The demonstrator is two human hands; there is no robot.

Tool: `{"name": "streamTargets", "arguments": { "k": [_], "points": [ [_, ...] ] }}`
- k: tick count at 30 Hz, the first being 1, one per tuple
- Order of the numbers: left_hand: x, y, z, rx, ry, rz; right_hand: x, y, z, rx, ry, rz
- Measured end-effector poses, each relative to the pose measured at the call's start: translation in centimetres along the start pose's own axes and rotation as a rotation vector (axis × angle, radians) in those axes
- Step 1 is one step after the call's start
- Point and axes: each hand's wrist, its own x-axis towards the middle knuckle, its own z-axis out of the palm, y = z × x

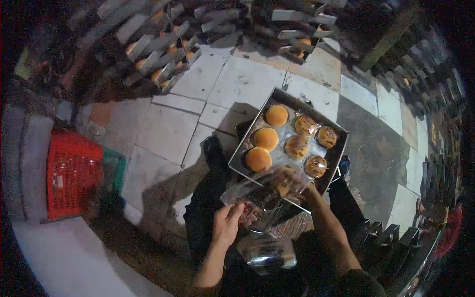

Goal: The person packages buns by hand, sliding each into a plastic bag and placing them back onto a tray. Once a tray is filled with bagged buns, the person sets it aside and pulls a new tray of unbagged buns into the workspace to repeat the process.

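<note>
My left hand [228,222] is closed on the edge of a clear plastic bag [257,190], just below the near side of a metal tray [243,172]. Inside the tray lie several round buns: plain golden ones such as this bun [266,138] on the left, dark-topped ones such as this bun [297,147] on the right. Some of the dark-topped buns look shiny, as if wrapped. At the tray's near corner my right hand [301,187] has its fingers curled around a dark-topped bun [284,188]; the clear plastic partly covers both.
A shiny clear plastic packet [271,255] lies close to my body. To the left stand a red plastic crate [74,175] and a green crate [115,167]. Racks of trays with buns [168,54] line the far side. The floor is tiled [242,81].
</note>
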Motion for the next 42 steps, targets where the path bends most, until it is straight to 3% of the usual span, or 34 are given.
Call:
{"name": "streamTargets", "arguments": {
  "k": [2,4,5,8,9,10,11,12,14,16,18,19,20,21,22,24,25,27,28,30,31,32,34,35,37,38,40,41,42],
  "points": [
    [0.4,-1.5,-0.3,0.201,-0.083,0.115,-10.0,-5.5,10.9,0.096,0.332,-0.491],
    [-1.3,1.1,0.6,0.378,-0.134,0.162,-15.0,-6.7,13.0,0.324,0.109,-0.679],
    [-1.2,0.5,0.6,0.399,-0.156,0.173,-17.2,-7.1,13.1,0.183,0.026,-0.806],
    [-2.0,-1.0,1.2,0.482,-0.218,0.275,-22.7,-4.9,17.2,0.169,0.200,-0.801],
    [-3.0,-1.3,1.8,0.443,-0.234,0.389,-24.5,-3.8,18.6,-0.415,0.362,-0.889],
    [-3.9,-1.1,2.4,0.403,-0.250,0.496,-24.7,-2.7,20.3,-0.389,0.486,-0.696],
    [-5.1,-0.6,2.5,0.454,-0.259,0.388,-26.4,-1.1,21.9,-0.618,0.526,-0.725],
    [-6.0,-0.4,2.5,0.456,-0.263,0.399,-25.9,1.0,22.3,-0.628,0.480,-0.873],
    [-7.0,0.2,2.5,0.358,0.245,0.591,-27.1,2.6,24.4,-0.165,0.448,-0.819],
    [-10.2,1.9,2.4,0.339,0.525,0.749,-28.7,2.4,25.2,0.038,0.476,-1.013],
    [-11.7,-1.6,2.9,0.026,0.140,0.827,-28.8,4.2,27.0,0.048,0.521,-1.088],
    [-12.2,-1.1,3.3,-0.171,0.005,0.585,-28.7,5.8,28.7,-0.154,0.564,-1.043],
    [-12.7,-0.6,3.6,-0.355,-0.135,0.327,-30.4,5.0,30.9,-0.825,0.464,-1.134],
    [-11.5,0.5,2.4,-0.570,-0.379,0.063,-30.1,6.2,33.8,-0.655,0.275,-1.175],
    [-13.2,4.1,4.5,-0.548,-0.275,0.327,-30.1,7.2,35.0,-0.909,0.271,-1.242],
    [-13.4,3.2,4.4,-0.649,-0.378,0.268,-31.8,4.4,37.0,-1.032,0.288,-1.600],
    [-13.7,1.8,4.6,-0.676,-0.410,0.212,-31.3,4.0,36.6,-1.044,0.281,-1.614],
    [-14.1,-0.1,4.9,-0.713,-0.424,0.152,-30.2,3.8,35.1,-0.571,0.066,-1.538],
    [-13.9,-0.6,4.6,-0.733,-0.429,0.145,-30.0,3.8,34.7,-0.577,0.062,-1.542],
    [-13.4,1.0,3.5,-0.739,-0.437,0.251,-29.5,3.9,34.5,-1.142,0.594,-1.697],
    [-12.6,2.3,3.0,-0.741,-0.443,0.314,-27.8,4.1,35.0,-1.123,0.375,-1.491],
    [-12.0,2.5,2.2,-0.797,-0.460,0.308,-27.1,4.0,34.6,-1.305,0.148,-1.171],
    [-9.6,1.6,0.4,-1.468,-0.475,-0.147,-26.9,3.6,34.6,-1.594,0.158,-1.447],
    [-9.0,1.0,0.3,-1.467,-0.481,-0.144,-26.6,3.3,34.0,-1.597,0.160,-1.453],
    [-9.2,0.4,1.0,-1.371,-0.488,-0.167,-26.0,3.6,31.9,-1.838,0.385,-1.154],
    [-6.7,-1.5,0.7,-1.390,-0.376,-0.234,-25.6,4.7,31.6,-1.839,0.382,-1.150],
    [-5.4,-2.9,-0.2,-1.628,-0.376,-0.359,-23.8,7.3,30.8,-1.940,-0.098,-1.227],
    [-3.2,-2.7,-0.9,-1.530,-0.197,-0.288,-23.2,11.2,30.3,-1.426,-0.127,-1.311],
    [-4.0,-2.1,-0.6,-1.528,-0.201,-0.287,-25.1,10.1,31.5,-1.427,-0.125,-1.315]
  ]
}}
